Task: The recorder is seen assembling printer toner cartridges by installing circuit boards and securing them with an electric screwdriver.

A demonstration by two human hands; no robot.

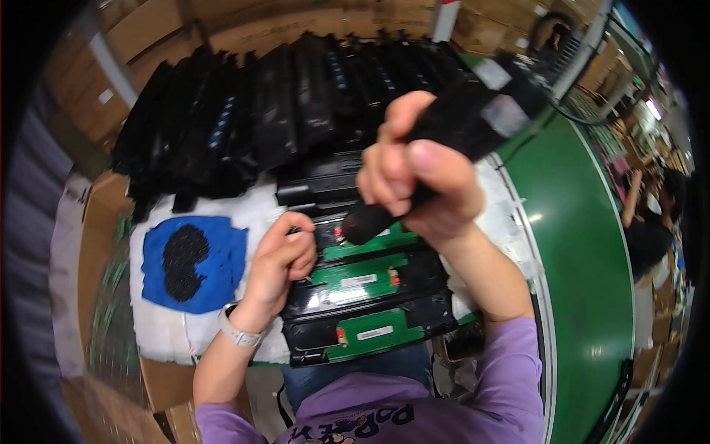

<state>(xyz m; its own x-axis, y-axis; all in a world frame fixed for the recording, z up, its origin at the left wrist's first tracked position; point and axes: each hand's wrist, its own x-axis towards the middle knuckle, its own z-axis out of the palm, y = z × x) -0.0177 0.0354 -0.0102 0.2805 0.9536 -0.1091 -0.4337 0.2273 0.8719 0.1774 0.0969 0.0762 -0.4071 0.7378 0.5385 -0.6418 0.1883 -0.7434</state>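
My right hand [421, 166] is wrapped round a black electric screwdriver [462, 111] with pale labels on its body. It is held above the work, and its dark front end slants down to the left over a green circuit board [362, 283] and its neighbours. These boards sit in long black plastic housings [303, 337], laid in rows in front of me. My left hand [285, 251] rests at the left ends of the housings with fingers curled in. Whatever its fingertips pinch, if anything, is hidden. To its left, a heap of tiny black screws [185, 263] lies on a blue cloth [229, 259].
Many black plastic-wrapped parts [296, 96] stand packed along the back. White foam sheeting [159, 325] covers the table. A cardboard box [111, 200] stands at the left. Green floor [584, 244] runs along the right, where another person [651, 229] is at work beyond.
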